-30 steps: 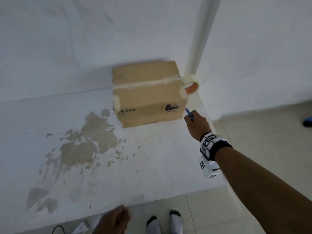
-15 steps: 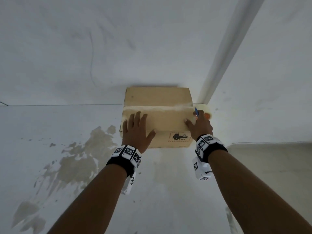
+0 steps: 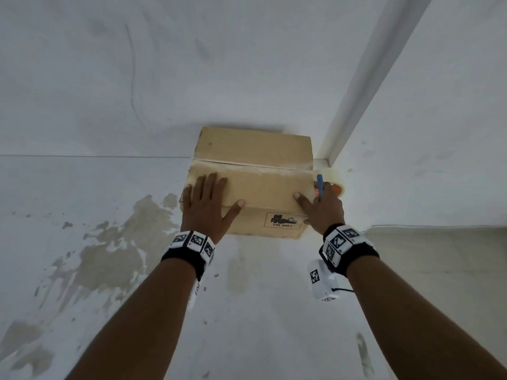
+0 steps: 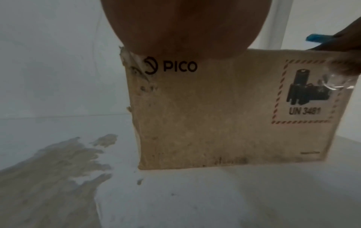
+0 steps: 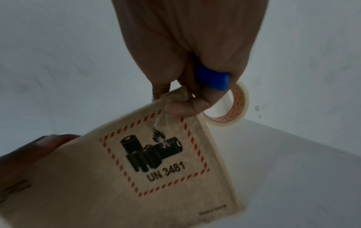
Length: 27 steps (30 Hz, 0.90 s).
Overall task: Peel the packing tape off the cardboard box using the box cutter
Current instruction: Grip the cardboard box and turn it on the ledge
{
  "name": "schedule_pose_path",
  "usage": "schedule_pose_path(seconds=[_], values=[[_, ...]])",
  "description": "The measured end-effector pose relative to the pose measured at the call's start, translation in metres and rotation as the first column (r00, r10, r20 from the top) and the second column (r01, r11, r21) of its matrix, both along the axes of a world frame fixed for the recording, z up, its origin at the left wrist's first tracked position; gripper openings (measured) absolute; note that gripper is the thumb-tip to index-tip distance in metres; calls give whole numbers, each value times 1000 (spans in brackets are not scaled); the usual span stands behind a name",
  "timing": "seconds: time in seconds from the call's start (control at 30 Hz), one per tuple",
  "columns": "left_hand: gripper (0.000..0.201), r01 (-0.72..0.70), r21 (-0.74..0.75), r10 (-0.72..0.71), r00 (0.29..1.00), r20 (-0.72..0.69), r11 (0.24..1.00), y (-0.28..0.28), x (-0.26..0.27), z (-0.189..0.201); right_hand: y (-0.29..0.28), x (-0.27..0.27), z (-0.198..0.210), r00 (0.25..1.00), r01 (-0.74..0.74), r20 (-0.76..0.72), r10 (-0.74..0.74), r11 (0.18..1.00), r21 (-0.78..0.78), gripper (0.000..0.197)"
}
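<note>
A brown cardboard box stands on a white table against the wall, a band of clear packing tape running along its top seam. My left hand lies flat with spread fingers on the near left of the box top. My right hand is at the box's near right top corner, gripping a blue box cutter that sticks up from the fist. In the right wrist view the blue box cutter sits in the curled fingers, the thumb pressing the box by its battery label. The left wrist view shows the box front.
A roll of clear tape with an orange core stands right of the box, just behind my right hand, also visible as the tape roll. A white post rises behind it. The white table has a worn brownish patch at left.
A second ago only my right hand was near the box and the left was low at the table's edge. The left hand now lies on the box top and the right has reached the right corner.
</note>
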<state>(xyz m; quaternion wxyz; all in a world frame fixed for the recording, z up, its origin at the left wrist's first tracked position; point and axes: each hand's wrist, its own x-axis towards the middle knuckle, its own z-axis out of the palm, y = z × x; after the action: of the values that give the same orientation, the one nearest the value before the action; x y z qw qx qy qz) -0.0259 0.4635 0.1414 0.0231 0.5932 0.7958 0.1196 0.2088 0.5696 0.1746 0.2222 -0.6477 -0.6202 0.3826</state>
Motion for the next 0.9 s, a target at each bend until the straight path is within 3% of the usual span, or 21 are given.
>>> schedule_pose_path(seconds=[0.13,0.27,0.37,0.47,0.57,0.7,0.8,0.9], values=[[75,72,-66,-74,997,-37,995,3,-20,6,-49,0,-5,983,96,-155,-94,995,4,45],[71,93,-200,-109,992,-70,976,4,-42,13,-100,-17,-10,910,159,-373,-184,983,-96,37],[56,17,-269,-32,998,-52,963,4,-49,19,-132,-34,-12,883,131,-425,-199,974,-184,39],[53,-100,-343,129,990,64,934,2,-37,30,-144,-39,-7,876,72,-444,-188,961,-266,39],[58,-175,-281,228,959,169,944,3,6,36,-130,-24,6,918,106,-357,-174,973,-203,30],[72,-104,-93,122,969,215,990,-9,91,30,-81,-3,24,964,188,-213,-161,976,114,19],[76,5,-123,12,991,137,992,-29,141,21,-37,9,29,998,56,19,-61,975,216,16],[80,74,-214,-77,997,-3,974,-43,149,9,-10,21,18,970,-128,227,89,977,167,42]])
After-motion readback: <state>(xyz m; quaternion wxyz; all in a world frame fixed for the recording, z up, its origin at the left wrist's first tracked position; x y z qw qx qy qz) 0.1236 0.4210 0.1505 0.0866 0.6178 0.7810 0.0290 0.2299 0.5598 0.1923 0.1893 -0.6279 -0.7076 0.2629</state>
